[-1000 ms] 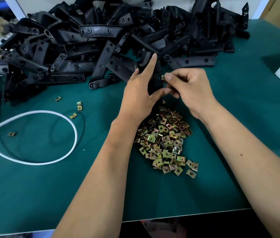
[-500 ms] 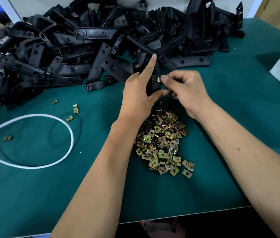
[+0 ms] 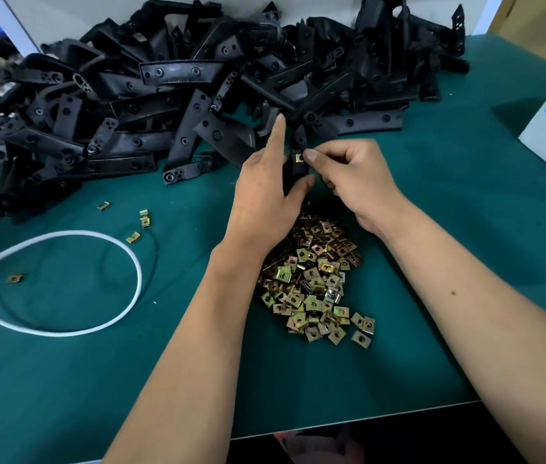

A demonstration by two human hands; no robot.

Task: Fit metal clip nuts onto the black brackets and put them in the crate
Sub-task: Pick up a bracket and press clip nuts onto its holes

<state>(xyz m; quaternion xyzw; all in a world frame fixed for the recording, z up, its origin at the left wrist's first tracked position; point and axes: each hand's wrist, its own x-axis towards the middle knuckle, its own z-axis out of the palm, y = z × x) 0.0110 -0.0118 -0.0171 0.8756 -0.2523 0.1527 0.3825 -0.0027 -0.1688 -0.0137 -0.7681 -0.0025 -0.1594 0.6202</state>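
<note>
My left hand (image 3: 265, 192) grips a black bracket (image 3: 293, 172) upright, index finger extended. My right hand (image 3: 348, 175) pinches a clip nut (image 3: 299, 158) against it, above the clip nut pile (image 3: 315, 279) on the desk (image 3: 97, 363).

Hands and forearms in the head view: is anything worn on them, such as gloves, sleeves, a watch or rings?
Nothing worn is visible. The left hand and right hand are bare, with no gloves, rings or watch showing. Both forearms are uncovered up to the frame edge, no sleeve in view. The right forearm has a small dark mole.
</note>
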